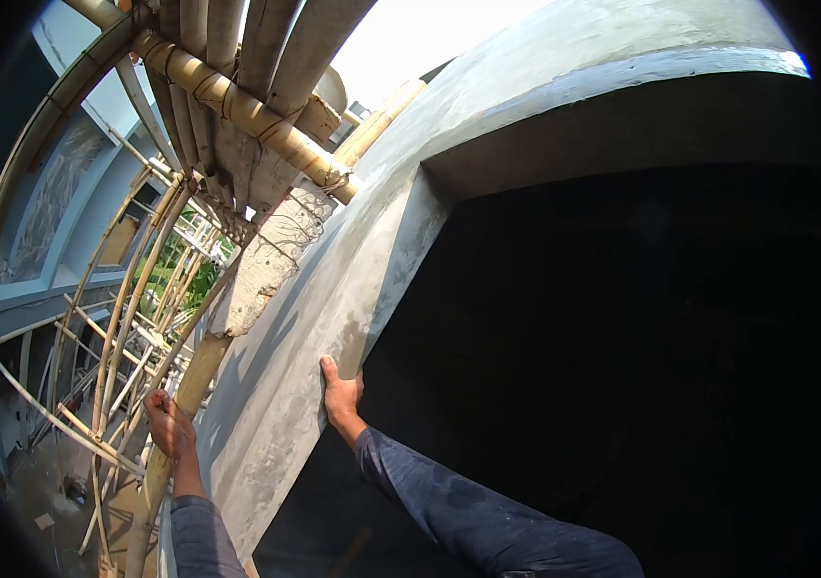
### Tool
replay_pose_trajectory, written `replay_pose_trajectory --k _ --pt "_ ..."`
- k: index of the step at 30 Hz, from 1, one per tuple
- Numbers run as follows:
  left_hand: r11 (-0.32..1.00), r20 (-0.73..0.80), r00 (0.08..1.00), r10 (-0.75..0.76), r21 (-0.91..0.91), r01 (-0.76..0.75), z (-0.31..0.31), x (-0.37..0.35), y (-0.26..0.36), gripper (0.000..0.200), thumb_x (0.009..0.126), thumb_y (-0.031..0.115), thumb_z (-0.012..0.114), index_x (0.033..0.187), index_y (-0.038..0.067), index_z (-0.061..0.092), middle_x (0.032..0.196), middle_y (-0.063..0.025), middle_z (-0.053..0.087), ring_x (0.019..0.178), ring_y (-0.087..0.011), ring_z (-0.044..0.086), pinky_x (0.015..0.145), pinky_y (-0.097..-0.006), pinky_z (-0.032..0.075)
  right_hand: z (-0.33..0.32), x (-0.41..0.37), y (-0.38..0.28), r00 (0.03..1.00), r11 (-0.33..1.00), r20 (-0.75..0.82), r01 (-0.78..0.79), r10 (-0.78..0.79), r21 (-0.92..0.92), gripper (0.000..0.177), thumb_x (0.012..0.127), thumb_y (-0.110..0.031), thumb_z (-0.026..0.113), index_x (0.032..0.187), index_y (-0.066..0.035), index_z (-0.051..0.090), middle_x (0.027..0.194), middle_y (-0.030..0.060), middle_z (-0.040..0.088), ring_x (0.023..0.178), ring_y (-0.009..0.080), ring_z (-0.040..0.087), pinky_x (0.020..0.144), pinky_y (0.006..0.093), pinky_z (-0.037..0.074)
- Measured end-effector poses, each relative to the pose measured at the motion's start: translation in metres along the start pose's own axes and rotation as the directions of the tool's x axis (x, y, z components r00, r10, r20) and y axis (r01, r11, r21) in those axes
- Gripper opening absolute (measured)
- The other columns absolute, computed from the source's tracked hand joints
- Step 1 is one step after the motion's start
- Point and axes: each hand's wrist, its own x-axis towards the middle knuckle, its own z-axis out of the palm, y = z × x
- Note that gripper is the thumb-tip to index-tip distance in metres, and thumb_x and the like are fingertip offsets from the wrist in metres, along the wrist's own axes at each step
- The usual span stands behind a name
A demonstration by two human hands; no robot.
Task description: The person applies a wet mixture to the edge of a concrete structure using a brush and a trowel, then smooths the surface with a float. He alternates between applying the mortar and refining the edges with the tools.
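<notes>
My right hand (342,396) clasps the edge of a grey plastered wall (280,433), beside a dark opening. Its thumb lies on the outer face, and the fingers wrap round the inner side, mostly hidden. A damp, darker patch marks the plaster just above that thumb. To the left, my left hand (171,426) is raised with its fingers curled closed, close to a thick bamboo pole (200,374). What those fingers hold, if anything, cannot be made out. Dark blue sleeves cover both forearms.
Overhead, bamboo poles (247,111) are tied together with wire. A rough concrete block (276,252) juts out beside the wall. More bamboo scaffolding (126,308) stands at the left, with a drop to the ground (44,491) below. The window-like opening (622,366) is deeply shadowed.
</notes>
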Motion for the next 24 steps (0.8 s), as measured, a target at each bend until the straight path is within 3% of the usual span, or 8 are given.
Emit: replay_pose_trajectory --k 10,13,19,24 --pt "0.991 -0.002 0.998 -0.057 0.125 0.057 -0.004 0.0 0.009 0.018 0.095 0.031 0.046 0.109 0.02 0.05 0.098 -0.0135 0.066 0.09 -0.0394 0.062 0.074 -0.0465 0.046 0.0 0.0 0.002 0.999 1.0 0.035 -0.015 0.015 0.004 0.064 0.079 -0.038 0.075 0.123 0.001 0.051 0.116 0.0131 0.06 0.107 0.0244 0.056 0.095 0.0346 0.042" --pt "0.999 -0.011 1.0 0.011 0.048 -0.011 -0.001 0.0 0.003 0.019 0.094 0.032 0.049 0.109 0.02 0.05 0.099 -0.0125 0.066 0.089 -0.0385 0.062 0.073 -0.0462 0.047 -0.001 -0.002 -0.002 0.999 1.0 0.027 -0.016 0.016 0.014 0.062 0.08 -0.037 0.075 0.123 0.001 0.051 0.116 0.0127 0.06 0.107 0.024 0.056 0.095 0.0343 0.042" --pt "0.991 0.012 0.996 -0.085 0.108 0.083 -0.007 -0.001 0.017 0.018 0.094 0.031 0.05 0.109 0.02 0.051 0.101 -0.011 0.066 0.09 -0.0363 0.063 0.073 -0.0451 0.047 0.003 0.001 0.012 1.0 0.998 0.002 0.012 -0.012 0.057 0.063 0.079 -0.038 0.075 0.121 0.001 0.052 0.114 0.0136 0.061 0.105 0.0253 0.057 0.094 0.035 0.043" --pt "0.993 0.012 0.997 -0.076 0.091 0.074 -0.002 0.0 0.007 0.018 0.094 0.031 0.051 0.109 0.02 0.052 0.1 -0.0117 0.066 0.089 -0.0374 0.063 0.072 -0.0451 0.047 0.003 0.002 0.013 1.0 0.998 0.014 0.012 -0.013 0.064 0.06 0.08 -0.035 0.075 0.121 0.002 0.052 0.113 0.0108 0.06 0.103 0.0215 0.056 0.093 0.0327 0.042"
